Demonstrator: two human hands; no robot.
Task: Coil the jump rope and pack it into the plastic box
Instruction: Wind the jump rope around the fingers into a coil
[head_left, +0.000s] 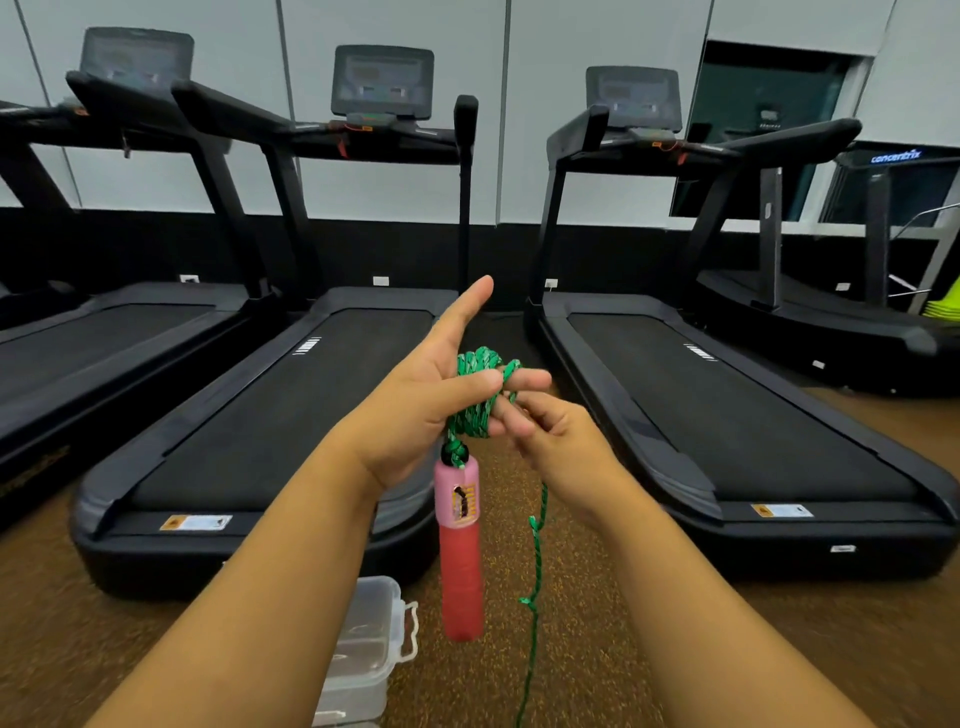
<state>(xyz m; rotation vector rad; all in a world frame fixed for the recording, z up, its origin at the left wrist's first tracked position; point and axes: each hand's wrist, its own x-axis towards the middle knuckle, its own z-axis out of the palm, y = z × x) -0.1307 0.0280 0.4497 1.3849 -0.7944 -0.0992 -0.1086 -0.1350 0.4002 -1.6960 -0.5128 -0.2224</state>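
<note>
A green jump rope (475, 410) is wound in several loops around the fingers of my left hand (436, 384), whose thumb points up and whose fingers are stretched out. Its pink and red handle (460, 551) hangs straight down below that hand. My right hand (545, 426) pinches the rope beside the coil, and the loose end (535, 571) trails down from it toward the floor. A clear plastic box (371, 644) stands on the floor below, partly hidden by my left forearm.
Three black treadmills (291, 415) stand side by side in front of me on brown speckled flooring (779, 649). Another machine (831, 312) is at the far right against the wall.
</note>
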